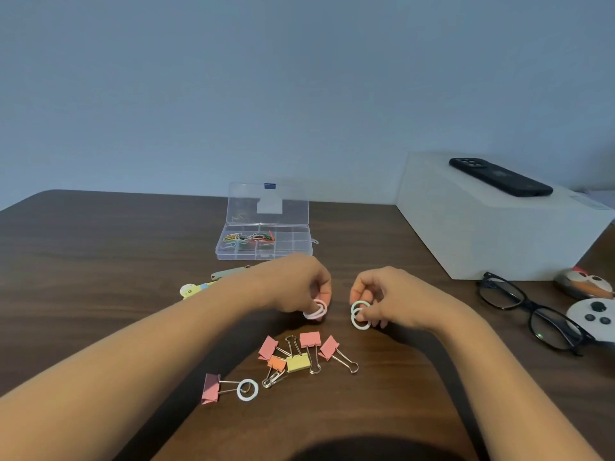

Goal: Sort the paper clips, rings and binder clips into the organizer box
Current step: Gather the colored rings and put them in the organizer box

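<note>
Gathering rings: your left hand (299, 287) pinches pink rings (316, 310), right hand (382, 294) green rings (360, 315); next, box (266, 252) at 12 o'clock.

Organizer box (264, 241) sits at the back of the table (100, 261), lid up, paper clips (248, 238) in its left compartments. In front of it, the left hand (299, 287) and right hand (382, 297) sit side by side, each on rings. Nearer still, binder clips (299, 354) lie clustered; one more lies left of them with a ring (247, 389) on its handle. Glasses (532, 314) lie far right.
</note>
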